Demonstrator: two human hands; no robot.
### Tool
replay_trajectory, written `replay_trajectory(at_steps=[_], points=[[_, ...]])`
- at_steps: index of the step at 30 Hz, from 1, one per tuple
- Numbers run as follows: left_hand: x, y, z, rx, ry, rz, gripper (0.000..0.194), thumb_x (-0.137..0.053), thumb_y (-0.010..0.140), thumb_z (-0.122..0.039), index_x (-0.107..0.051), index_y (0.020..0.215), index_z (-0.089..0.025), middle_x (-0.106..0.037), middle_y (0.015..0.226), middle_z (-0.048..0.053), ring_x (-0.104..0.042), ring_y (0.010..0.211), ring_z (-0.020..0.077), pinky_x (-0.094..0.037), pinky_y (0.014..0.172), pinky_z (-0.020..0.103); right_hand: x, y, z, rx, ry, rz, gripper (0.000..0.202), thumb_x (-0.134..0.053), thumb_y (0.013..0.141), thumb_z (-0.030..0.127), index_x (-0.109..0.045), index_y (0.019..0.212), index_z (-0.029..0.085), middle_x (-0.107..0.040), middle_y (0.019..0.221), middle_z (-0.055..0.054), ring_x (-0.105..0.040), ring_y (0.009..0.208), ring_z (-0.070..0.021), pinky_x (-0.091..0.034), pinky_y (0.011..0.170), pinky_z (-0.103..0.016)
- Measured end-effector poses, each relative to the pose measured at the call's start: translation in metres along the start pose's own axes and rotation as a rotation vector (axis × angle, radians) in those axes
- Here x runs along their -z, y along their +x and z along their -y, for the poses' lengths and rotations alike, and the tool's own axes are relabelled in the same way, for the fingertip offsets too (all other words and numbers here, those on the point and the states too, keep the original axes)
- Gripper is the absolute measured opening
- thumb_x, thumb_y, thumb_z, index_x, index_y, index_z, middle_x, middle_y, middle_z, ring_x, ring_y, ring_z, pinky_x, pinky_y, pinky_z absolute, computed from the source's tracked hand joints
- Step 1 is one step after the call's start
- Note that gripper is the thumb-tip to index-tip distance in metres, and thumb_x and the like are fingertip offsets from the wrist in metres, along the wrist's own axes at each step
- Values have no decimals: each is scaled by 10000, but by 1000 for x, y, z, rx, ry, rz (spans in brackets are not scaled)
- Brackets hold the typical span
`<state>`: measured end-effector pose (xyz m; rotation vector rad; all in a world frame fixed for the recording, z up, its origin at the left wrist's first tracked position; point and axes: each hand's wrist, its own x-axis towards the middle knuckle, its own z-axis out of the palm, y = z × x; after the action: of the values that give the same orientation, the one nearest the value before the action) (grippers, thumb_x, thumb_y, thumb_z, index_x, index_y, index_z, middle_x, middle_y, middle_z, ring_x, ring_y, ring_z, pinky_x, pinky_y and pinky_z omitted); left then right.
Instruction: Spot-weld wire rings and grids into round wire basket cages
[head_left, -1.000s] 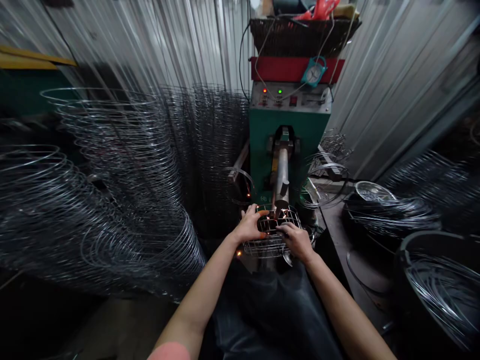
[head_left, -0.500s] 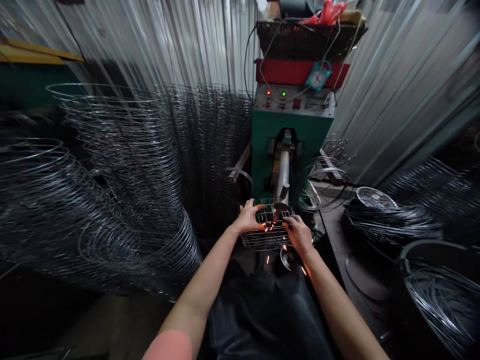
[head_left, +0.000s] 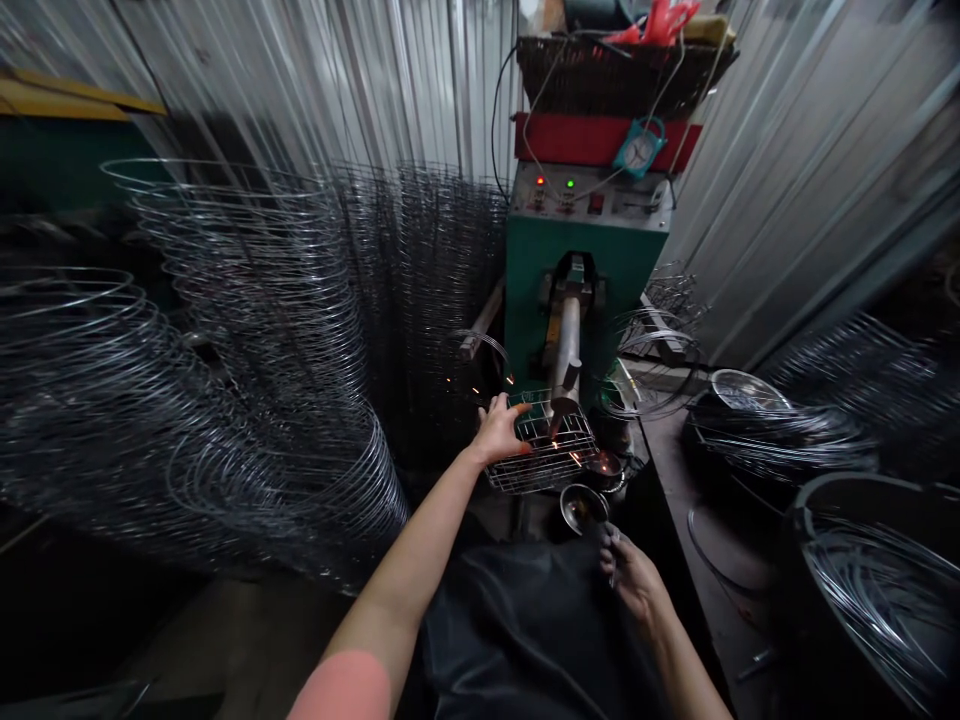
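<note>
A silvery wire basket (head_left: 541,472) sits under the round metal welding arm (head_left: 568,345) of a green spot welder (head_left: 529,290), with orange sparks on and around it. My left hand (head_left: 499,430) grips the basket's left side, thumb toward me, fingers over the far edge. My right hand (head_left: 632,572) is apart from the basket, at the lower right edge of a small shiny metal bowl (head_left: 576,510). Its fingers are curled together; what they hold, if anything, I cannot make out.
Tall stacks of wire rings (head_left: 262,270) crowd the left. On the right, coiled wire (head_left: 787,445) lies on a ledge beside a black tub (head_left: 806,540) of wires. A teal clock (head_left: 639,150) hangs at the welder's top, below a dark woven basket (head_left: 622,75).
My right hand has left the wire basket and moved down and right to the metal bowl. My left hand stays on the wire basket. The sparks are scattered differently.
</note>
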<state>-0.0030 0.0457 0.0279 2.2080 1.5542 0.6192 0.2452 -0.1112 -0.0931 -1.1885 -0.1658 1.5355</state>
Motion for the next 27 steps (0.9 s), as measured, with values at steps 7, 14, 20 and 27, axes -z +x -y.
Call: replay_trajectory(at_steps=[7,14,20,27], points=[[-2,-25,29,48,-78,4,1156,-786,539,-509,-137,1453,-229,-69,1514,226,-18,1402,372,-37,1021,693,8,-12,9,-48,105,-36,239,-704,627,125,-600,836,175,-598,694,1,-559,558,-92,-417,414,-145],[-40,-49,64,203,-375,-87,1328,-832,493,-446,69,1449,-251,-76,1520,223,-62,1405,345,-101,1057,641,10,-12,12,175,-18,-149,316,-742,580,254,-628,873,224,-654,801,3,-617,681,-141,-478,465,-196],[-58,-46,71,173,-559,-264,1251,-848,485,-422,-82,1450,-203,-242,1484,193,-226,1376,313,-196,1108,503,25,-22,-6,97,44,-113,247,-704,585,257,-596,804,215,-610,731,0,-574,600,-140,-474,446,-242],[-76,-47,75,128,-669,-368,1145,-844,511,-388,-176,1417,-179,-342,1424,167,-325,1331,289,-268,1095,452,15,-42,-1,85,154,103,246,-720,616,278,-557,783,204,-487,626,45,-486,554,-104,-441,462,-234]])
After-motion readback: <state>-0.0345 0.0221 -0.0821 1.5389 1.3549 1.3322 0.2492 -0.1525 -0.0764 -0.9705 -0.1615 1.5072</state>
